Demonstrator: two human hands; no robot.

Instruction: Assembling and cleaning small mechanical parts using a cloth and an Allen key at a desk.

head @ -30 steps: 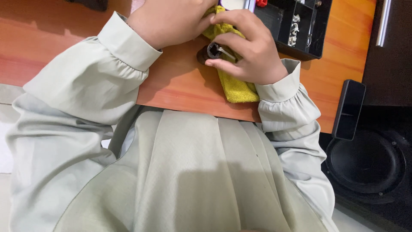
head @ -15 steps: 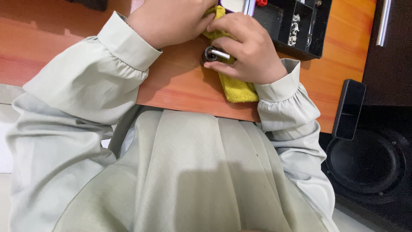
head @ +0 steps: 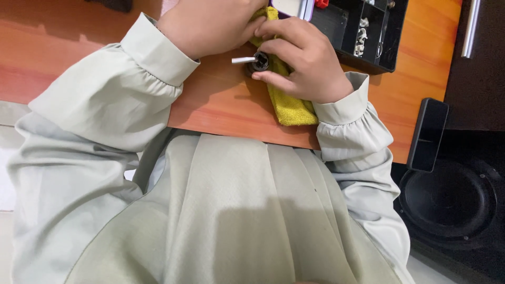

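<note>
My right hand (head: 305, 58) grips a small dark tool handle (head: 260, 61) with a short silver metal shaft (head: 242, 60) sticking out to the left. A yellow cloth (head: 288, 108) lies under this hand on the orange wooden table (head: 221, 105). My left hand (head: 210, 23) rests just above and left of the tool, its fingers curled on the top of the yellow cloth; what else it holds is hidden. Both arms wear pale grey-green sleeves.
A black compartment tray (head: 368, 37) with small metal parts sits at the table's far right. A black phone-like slab (head: 428, 134) leans off the table edge beside a round black speaker (head: 452, 205). A dark cabinet with a metal handle (head: 471, 29) stands to the right.
The tool in my right hand has turned, and its silver shaft now points out to the left. Both hands stay in the same place over the yellow cloth.
</note>
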